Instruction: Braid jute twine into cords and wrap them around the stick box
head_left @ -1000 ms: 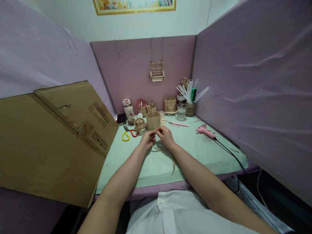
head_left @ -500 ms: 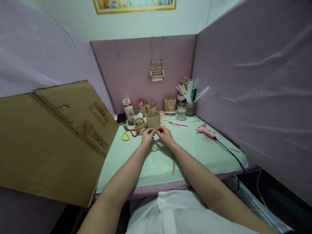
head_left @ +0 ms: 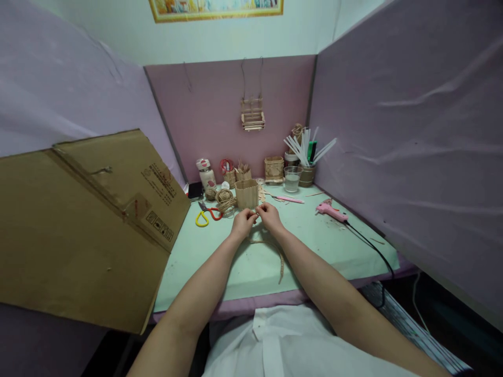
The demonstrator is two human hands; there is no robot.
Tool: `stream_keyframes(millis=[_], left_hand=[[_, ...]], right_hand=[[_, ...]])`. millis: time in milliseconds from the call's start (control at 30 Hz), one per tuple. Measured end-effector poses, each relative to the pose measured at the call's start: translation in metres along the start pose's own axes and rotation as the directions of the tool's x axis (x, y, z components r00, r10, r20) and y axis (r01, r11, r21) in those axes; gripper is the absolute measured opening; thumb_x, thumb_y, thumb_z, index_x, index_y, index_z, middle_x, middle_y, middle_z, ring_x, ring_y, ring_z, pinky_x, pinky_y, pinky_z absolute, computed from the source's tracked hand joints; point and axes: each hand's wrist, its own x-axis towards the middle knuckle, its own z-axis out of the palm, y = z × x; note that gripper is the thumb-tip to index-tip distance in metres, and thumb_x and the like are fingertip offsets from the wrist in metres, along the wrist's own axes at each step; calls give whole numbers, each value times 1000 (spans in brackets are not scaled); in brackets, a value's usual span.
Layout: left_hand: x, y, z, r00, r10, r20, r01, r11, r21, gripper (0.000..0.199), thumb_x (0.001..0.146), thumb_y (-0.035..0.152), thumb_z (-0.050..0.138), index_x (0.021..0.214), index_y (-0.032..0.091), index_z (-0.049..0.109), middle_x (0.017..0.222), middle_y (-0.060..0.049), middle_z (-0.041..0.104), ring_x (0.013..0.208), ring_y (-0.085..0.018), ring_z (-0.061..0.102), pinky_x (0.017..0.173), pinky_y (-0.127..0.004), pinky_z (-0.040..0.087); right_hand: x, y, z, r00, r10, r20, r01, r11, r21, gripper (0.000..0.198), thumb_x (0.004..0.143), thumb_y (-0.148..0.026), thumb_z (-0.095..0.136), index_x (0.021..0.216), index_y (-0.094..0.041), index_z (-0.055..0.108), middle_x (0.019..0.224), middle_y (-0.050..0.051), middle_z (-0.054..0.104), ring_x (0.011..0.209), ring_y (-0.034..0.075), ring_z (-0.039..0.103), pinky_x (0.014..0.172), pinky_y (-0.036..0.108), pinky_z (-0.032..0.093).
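Head view shows the left hand (head_left: 243,222) and right hand (head_left: 270,217) each pinching the brown cord (head_left: 281,262), close together before the brown box (head_left: 247,195); its tail curls on the green cloth (head_left: 334,235). This looks like the twisting or braiding step. Next seems to need a snug pinch and small, even pulls.

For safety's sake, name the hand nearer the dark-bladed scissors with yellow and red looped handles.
Left. The left hand is to the right of the scissors, not touching them; the right hand is farther right, beyond the left.
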Motion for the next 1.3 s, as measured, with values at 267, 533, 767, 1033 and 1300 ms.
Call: stream_keyframes(millis=[267, 533, 767, 1033, 1300], left_hand=[[-4, 2, 19, 993, -3, 121, -1, 1000, 30, 17, 72, 27, 59, 59, 18, 56, 52, 0, 59, 51, -11, 47, 54, -24, 32], [-7, 3, 17, 979, -151, 137, 188, 930, -315, 24, 64, 37, 69, 61, 15, 58, 49, -1, 58, 43, -8, 45, 47, -22, 33], [-8, 10, 11, 959, -240, 149, 282, 846, -452, 32, 60, 38, 73, 77, 13, 65, 51, 1, 56, 46, -8, 46, 48, -22, 34], [-4, 6, 2, 954, -259, 150, 299, 859, -415, 35, 64, 45, 69, 81, 14, 67, 73, -6, 65, 60, -10, 54, 50, -19, 33], [-2, 9, 2, 950, -284, 131, 307, 764, -568, 26, 64, 34, 72, 68, 14, 56, 61, -2, 58, 53, -8, 51, 51, -21, 39]], right_hand=[[12, 13, -3, 961, 101, -257, -117, 992, -49, 10, 68, -26, 49, 59, -22, 45, 58, -1, 53, 60, 15, 47, 59, 27, 36], [14, 11, -5, 995, 26, -92, -15, 993, 115, 17, 69, -36, 50, 63, -21, 46, 52, -3, 46, 53, 12, 42, 51, 24, 35], [11, -2, -12, 999, -30, 36, 16, 937, 349, 22, 67, -40, 58, 68, -20, 49, 53, -6, 45, 48, 9, 39, 48, 23, 33], [5, -14, -15, 989, -113, 90, 77, 940, 333, 26, 68, -44, 59, 73, -20, 51, 64, -1, 56, 56, 12, 48, 55, 25, 38], [0, -17, -13, 967, -180, 179, 137, 964, 229, 23, 70, -42, 58, 71, -19, 54, 64, 0, 58, 61, 12, 50, 57, 25, 39]])
